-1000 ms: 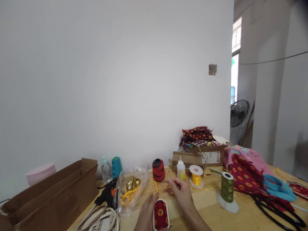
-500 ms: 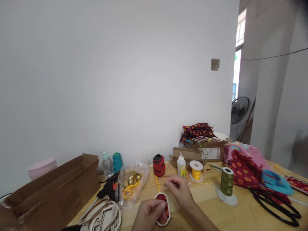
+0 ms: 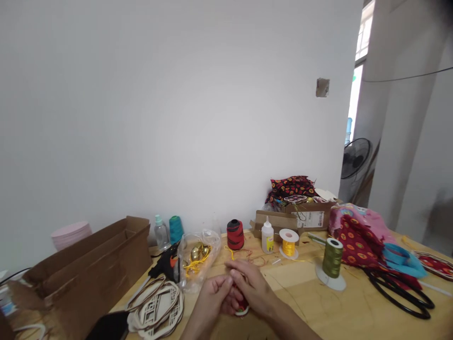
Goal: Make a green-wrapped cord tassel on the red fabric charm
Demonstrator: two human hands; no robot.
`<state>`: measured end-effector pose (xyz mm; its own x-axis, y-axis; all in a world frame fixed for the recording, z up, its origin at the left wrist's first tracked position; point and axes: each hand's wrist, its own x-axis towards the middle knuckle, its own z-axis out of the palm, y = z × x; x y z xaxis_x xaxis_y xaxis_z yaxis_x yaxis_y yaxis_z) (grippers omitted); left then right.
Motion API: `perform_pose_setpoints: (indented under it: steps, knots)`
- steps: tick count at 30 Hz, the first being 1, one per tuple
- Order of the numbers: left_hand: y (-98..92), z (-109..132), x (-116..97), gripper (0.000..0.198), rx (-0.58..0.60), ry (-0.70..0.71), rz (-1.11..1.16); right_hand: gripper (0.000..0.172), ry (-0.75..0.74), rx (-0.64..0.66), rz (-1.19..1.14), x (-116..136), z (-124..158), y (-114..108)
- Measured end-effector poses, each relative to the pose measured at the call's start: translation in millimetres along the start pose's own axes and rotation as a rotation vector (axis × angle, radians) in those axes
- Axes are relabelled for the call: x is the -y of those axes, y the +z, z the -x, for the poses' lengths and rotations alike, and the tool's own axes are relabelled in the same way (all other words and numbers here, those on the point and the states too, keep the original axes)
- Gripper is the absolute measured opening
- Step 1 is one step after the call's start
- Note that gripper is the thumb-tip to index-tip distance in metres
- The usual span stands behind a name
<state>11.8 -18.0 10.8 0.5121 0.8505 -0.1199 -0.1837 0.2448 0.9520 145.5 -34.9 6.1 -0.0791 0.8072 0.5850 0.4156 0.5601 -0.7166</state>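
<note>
Left hand [image 3: 211, 296] and right hand [image 3: 252, 285] meet low centre over the wooden table [image 3: 318, 307]. Both have fingers curled shut on one small red-patterned white-rimmed ornament [image 3: 242, 308], mostly hidden. Behind are four thread spools: red-black spool [image 3: 235, 234], teal spool [image 3: 176, 229], yellow spool [image 3: 289, 246], olive spool [image 3: 332, 258]. Also two bottles: clear spray bottle [image 3: 162, 233], white glue bottle [image 3: 267, 236]. One black glue gun [image 3: 165, 267].

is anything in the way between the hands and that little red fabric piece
Nothing visible stands between them. The left hand and the right hand are both closed on the red fabric piece, over the wooden table.
</note>
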Motion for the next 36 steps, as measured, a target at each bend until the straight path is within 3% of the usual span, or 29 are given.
perform_pose_setpoints:
  steps: [3, 8, 16, 22, 30, 36]
  knots:
    - [-2.1, 0, 0, 0.030, -0.032, -0.006, 0.058, 0.039, 0.083, 0.134, -0.052, -1, 1, 6]
    - [-2.6, 4, -4, 0.022, -0.050, -0.045, 0.157, 0.027, 0.152, 0.001, -0.062, -7, -5, 0]
    - [2.1, 10, -12, 0.025, -0.056, -0.130, 0.158, 0.024, 0.218, -0.085, -0.217, -14, -9, -1]
    - [-1.0, 11, -9, 0.021, 0.033, -0.136, 0.089, 0.029, 0.274, -0.138, -0.275, -14, -12, -6]
    - [-4.3, 14, -12, 0.028, 0.113, -0.136, 0.261, 0.034, 0.313, -0.107, -0.391, -3, -16, -20]
    - [-3.0, 16, -13, 0.031, 0.151, -0.167, 0.311, 0.034, 0.338, -0.043, -0.462, -5, -14, -18]
